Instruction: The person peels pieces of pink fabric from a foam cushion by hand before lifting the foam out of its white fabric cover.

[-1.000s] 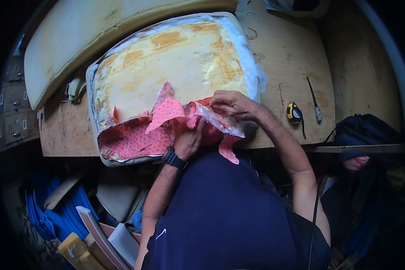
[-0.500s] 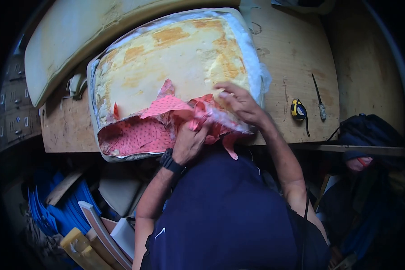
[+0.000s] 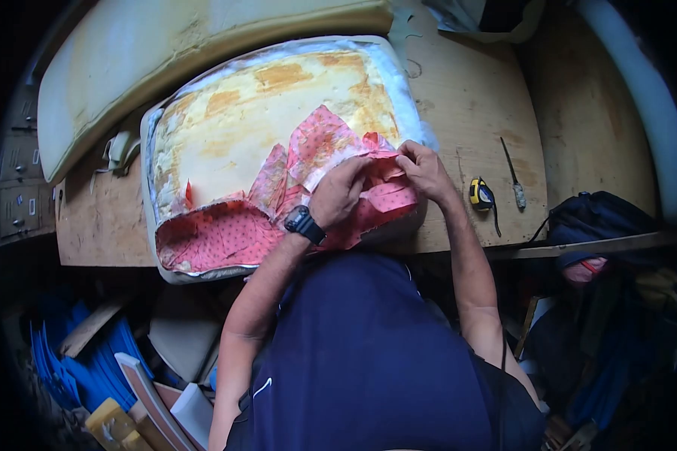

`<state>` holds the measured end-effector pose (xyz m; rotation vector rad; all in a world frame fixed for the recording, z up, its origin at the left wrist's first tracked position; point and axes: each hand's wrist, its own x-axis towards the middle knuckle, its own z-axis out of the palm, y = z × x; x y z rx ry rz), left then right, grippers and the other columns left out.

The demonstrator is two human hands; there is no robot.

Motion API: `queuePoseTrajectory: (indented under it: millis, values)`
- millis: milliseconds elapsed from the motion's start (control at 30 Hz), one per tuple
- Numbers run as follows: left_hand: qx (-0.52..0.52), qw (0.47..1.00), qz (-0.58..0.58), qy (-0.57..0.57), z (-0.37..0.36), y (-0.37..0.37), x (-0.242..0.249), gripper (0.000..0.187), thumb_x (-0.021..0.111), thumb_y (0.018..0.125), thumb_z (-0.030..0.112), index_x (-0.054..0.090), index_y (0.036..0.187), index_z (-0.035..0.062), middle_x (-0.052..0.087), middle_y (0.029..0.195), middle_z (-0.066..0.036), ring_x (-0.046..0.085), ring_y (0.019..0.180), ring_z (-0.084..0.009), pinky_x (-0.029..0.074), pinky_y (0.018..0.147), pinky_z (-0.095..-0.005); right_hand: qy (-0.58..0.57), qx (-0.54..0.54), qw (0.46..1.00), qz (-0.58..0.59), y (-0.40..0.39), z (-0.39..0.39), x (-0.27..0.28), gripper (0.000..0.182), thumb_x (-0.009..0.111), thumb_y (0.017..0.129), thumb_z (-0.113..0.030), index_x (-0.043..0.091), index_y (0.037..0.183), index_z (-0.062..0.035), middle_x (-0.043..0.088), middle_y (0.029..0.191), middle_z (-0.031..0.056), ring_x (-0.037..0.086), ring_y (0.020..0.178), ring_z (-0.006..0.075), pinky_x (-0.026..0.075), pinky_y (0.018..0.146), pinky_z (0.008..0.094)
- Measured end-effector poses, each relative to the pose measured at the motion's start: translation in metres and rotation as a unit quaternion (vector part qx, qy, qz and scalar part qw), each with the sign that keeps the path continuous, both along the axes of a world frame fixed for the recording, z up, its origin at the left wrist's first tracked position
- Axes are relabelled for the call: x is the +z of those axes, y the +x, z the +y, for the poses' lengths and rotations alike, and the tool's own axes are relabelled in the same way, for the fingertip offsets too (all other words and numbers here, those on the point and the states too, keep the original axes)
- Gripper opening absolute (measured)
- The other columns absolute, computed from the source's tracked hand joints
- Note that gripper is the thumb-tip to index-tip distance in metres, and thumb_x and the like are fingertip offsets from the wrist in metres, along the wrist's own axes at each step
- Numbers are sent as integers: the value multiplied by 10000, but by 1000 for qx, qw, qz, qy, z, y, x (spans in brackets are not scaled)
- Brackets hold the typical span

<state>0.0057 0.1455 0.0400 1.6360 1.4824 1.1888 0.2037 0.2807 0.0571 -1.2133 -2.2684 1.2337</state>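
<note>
A worn foam cushion, yellowed with orange-brown patches and edged with white wadding, lies on the wooden table. Torn pink patterned fabric covers its near edge, with loose flaps folded up over the foam. My left hand, below a black wristwatch, is closed on the fabric near the middle of that edge. At the cushion's near right corner, my right hand pinches the same fabric. The fingertips of both hands are partly hidden by folds.
A long foam piece lies behind the cushion. To the right are a yellow and black tape measure, a thin pointed tool and a dark bag. Blue sheets and foam scraps lie below on the left.
My right hand has come down onto the fabric and now pinches it. The left hand has moved slightly right and up, and a pink flap now stands spread over the foam.
</note>
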Motion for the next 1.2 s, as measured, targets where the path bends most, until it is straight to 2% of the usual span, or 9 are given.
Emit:
queuePoseTrajectory:
  millis: [167,233,433,633,733,900,1033,1067,1200]
  values:
    - [68,994,30,77,4,6,-6,378,603,915,57,585,1282,-31,660,1129,-259,638,1077,-436,518,958,-468,-15,-5,1000,8,7,-9,37,239,635,992,-241,621,984,-3,659,802,115,625,764,176,518,729,362]
    - [58,998,28,-4,7,0,-8,459,661,932,141,567,1348,-29,652,1205,-252,633,1136,-409,501,1006,-434,2,-11,1000,-13,7,-23,54,236,625,1004,-240,623,985,-4,650,795,106,607,753,162,514,726,357]
    - [-33,997,4,-74,22,-14,-5,321,566,987,296,620,1024,-18,673,900,-268,662,877,-444,518,795,-531,18,-23,996,-87,-8,-31,69,277,637,1009,-280,633,989,-5,646,774,102,613,746,160,510,716,350]
    - [25,998,-45,-29,19,3,-17,258,498,983,243,576,937,2,643,840,-263,640,835,-469,502,758,-564,72,55,947,-309,-25,-41,89,570,621,947,-599,739,975,-42,722,851,233,700,811,412,512,726,518]
    - [80,994,-59,-46,21,13,-12,275,467,985,258,576,936,11,639,801,-283,641,802,-477,500,743,-577,33,93,927,-362,-24,-28,80,552,604,969,-584,743,1008,-52,712,830,226,697,774,392,512,715,501]
    - [241,965,-71,-75,25,44,0,280,463,983,263,604,972,22,641,779,-300,635,779,-501,504,741,-585,-190,94,969,-127,-7,-25,69,522,561,1044,-461,666,827,2,571,622,82,545,614,160,455,612,365]
    - [275,951,-143,-18,43,62,-50,336,491,962,208,634,1181,-1,702,1101,-227,660,1078,-365,498,966,-431,-161,159,965,-131,5,-19,50,510,543,1058,-436,639,817,2,540,628,53,489,611,129,433,594,356]
    - [321,934,-157,2,45,64,-47,333,539,921,196,631,1162,-15,693,1131,-233,659,1090,-365,500,964,-426,-123,191,971,-73,7,-19,44,481,556,1071,-387,590,780,-5,513,647,-61,425,603,64,366,537,292]
    - [360,913,-193,16,56,69,-68,502,618,838,168,579,1317,22,619,1327,-219,587,1236,-375,444,1091,-433,-116,204,970,-61,17,-10,-4,526,534,1056,-424,611,801,30,533,621,74,495,602,168,436,594,385]
